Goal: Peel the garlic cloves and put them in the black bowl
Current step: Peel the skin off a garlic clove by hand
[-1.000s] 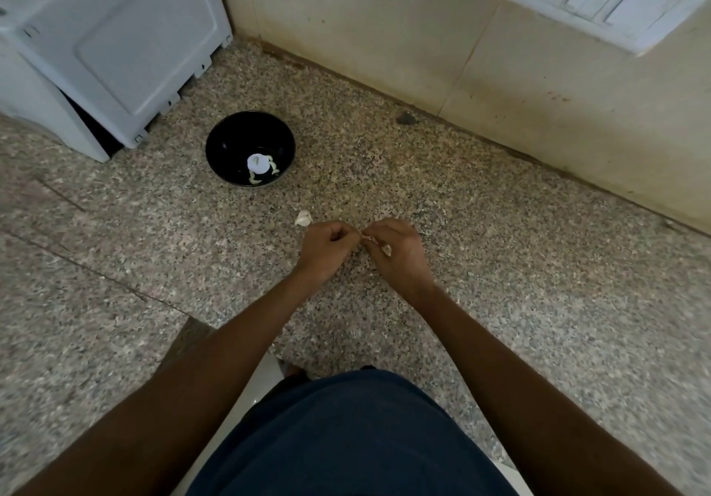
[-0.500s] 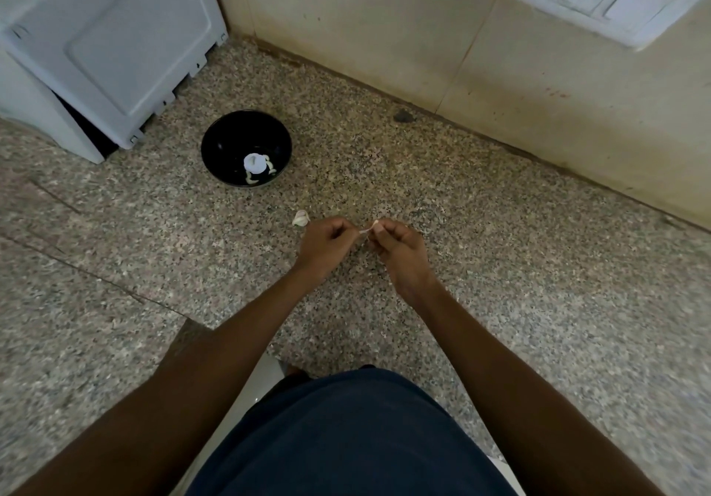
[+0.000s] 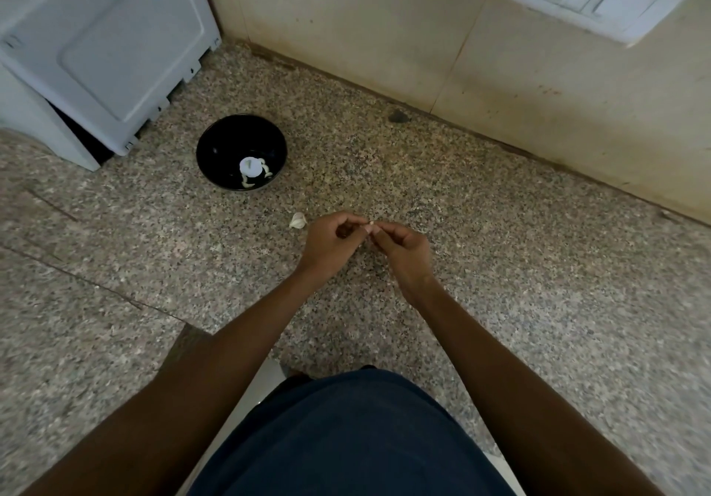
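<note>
Between the two hands sits a small pale garlic clove [image 3: 371, 223], pinched at the fingertips — the left hand [image 3: 334, 239] curls its fingers and thumb round one end, the right hand [image 3: 404, 248] nips the other, both held just above the speckled stone counter [image 3: 538, 264]. Just beside the left hand lies another garlic piece [image 3: 298, 220] on the counter. Further off to the left stands the black bowl [image 3: 241, 152] with a few peeled cloves [image 3: 254, 172] inside — near a white appliance [image 3: 100, 53] against the wall.

Left hand [image 3: 334, 240] and right hand [image 3: 404, 251] meet fingertip to fingertip, fingers curled.
</note>
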